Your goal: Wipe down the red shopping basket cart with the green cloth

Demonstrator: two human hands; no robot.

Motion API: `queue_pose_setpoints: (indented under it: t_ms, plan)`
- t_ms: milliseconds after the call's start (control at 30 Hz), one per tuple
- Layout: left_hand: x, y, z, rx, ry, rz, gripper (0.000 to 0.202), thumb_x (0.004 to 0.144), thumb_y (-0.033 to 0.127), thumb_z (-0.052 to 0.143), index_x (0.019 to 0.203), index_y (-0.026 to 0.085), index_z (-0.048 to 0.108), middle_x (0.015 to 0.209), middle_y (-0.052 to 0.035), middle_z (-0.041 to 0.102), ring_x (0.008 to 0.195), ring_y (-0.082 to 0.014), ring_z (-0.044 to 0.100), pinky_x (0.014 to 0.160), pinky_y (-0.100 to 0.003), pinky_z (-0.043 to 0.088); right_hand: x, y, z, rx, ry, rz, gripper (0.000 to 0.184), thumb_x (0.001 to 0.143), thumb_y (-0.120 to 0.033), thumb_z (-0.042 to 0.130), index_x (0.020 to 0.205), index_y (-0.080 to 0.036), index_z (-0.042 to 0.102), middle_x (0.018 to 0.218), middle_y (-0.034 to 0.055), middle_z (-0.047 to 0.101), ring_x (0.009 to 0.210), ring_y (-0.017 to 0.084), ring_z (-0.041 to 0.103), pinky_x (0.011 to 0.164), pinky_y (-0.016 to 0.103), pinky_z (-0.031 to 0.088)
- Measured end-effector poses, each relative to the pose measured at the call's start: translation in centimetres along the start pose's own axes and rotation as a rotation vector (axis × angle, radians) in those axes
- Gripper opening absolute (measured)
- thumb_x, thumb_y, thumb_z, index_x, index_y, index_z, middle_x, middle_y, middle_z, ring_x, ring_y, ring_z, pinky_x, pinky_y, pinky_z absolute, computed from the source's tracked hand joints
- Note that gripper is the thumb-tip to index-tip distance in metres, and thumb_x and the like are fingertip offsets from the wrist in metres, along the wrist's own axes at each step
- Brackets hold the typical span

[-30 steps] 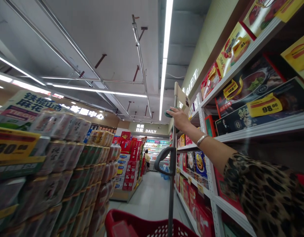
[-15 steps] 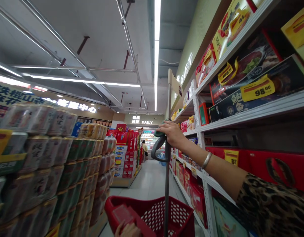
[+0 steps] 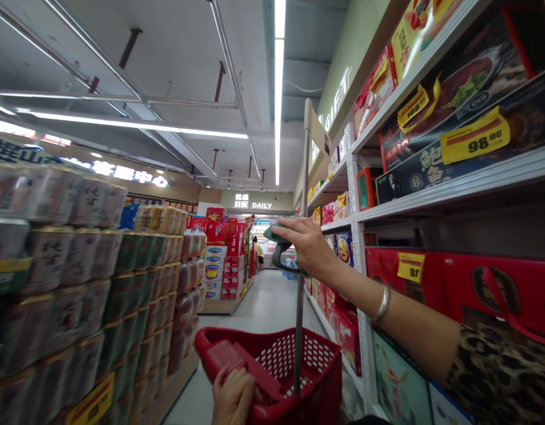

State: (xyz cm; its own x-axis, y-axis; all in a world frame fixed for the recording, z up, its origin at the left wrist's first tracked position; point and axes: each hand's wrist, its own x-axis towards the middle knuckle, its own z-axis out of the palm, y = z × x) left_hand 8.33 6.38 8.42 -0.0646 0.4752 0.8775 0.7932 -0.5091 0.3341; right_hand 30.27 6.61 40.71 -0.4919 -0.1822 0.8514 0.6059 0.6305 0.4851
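A red plastic shopping basket with perforated walls is low in front of me. My left hand is closed on its red handle at the near side. A thin grey metal pole rises from within the basket's outline, with a beige plate at its top. My right hand, arm outstretched, is closed over a folded green cloth at the pole. Just under the cloth, a dark grey loop handle is partly covered by the hand. The pole's lower end is hard to make out.
On the right, white shelving holds boxed goods with yellow price tags. Stacked can packs line the left. Red and white cartons stand on a low platform farther ahead. A tiled aisle leads toward a person near lit coolers.
The view has tilted down slightly, showing more of my left hand on the basket. My right hand and the cloth now cover more of the grey loop handle.
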Motion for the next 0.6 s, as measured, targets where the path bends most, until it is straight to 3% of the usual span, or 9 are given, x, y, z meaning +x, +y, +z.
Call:
queue_pose_setpoints:
  t_ms: [167,367,433,600]
  plan:
    - [0.4,-0.1,-1.1,-0.054,-0.090,-0.043,0.052,0.102,0.044,0.034,0.062,0.024,0.060,0.071,0.0025,0.068,0.083,-0.0194,0.066,0.113,-0.047,0.035,-3.5,-1.2,1.0,0.029,0.153,-0.009,0.063,0.096,0.000,0.044,0.147,-0.034,0.057,0.151,0.0007,0.058,0.144,0.025,0.045,0.121,0.048,0.042]
    - [1.2,0.3,-2.9,-0.123,-0.243,-0.096,0.052,0.100,0.046,0.031,0.063,0.025,0.061,0.073,0.0008,0.069,0.082,-0.0200,0.064,0.117,-0.050,0.029,-8.8,-3.5,2.5,0.164,0.259,-0.032,0.069,0.099,-0.002,0.045,0.159,-0.037,0.039,0.148,0.0018,0.060,0.143,0.023,0.047,0.118,0.048,0.046]
    - [1.2,-0.2,-3.0,-0.138,-0.261,-0.104,0.052,0.099,0.046,0.031,0.064,0.026,0.062,0.073,0.0007,0.070,0.081,-0.0201,0.064,0.118,-0.051,0.028,-10.8,-4.7,3.1,0.170,0.224,0.022,0.067,0.100,-0.003,0.046,0.157,-0.037,0.042,0.148,0.0016,0.061,0.144,0.023,0.046,0.117,0.049,0.047]
    - [1.4,-1.7,-3.1,-0.148,-0.182,-0.141,0.057,0.098,0.052,0.029,0.058,0.026,0.059,0.067,0.0002,0.067,0.076,-0.0204,0.063,0.119,-0.052,0.027,-16.0,-8.8,5.3,0.183,0.186,0.165,0.061,0.098,-0.002,0.047,0.149,-0.033,0.054,0.142,0.0046,0.065,0.144,0.025,0.045,0.112,0.051,0.051]
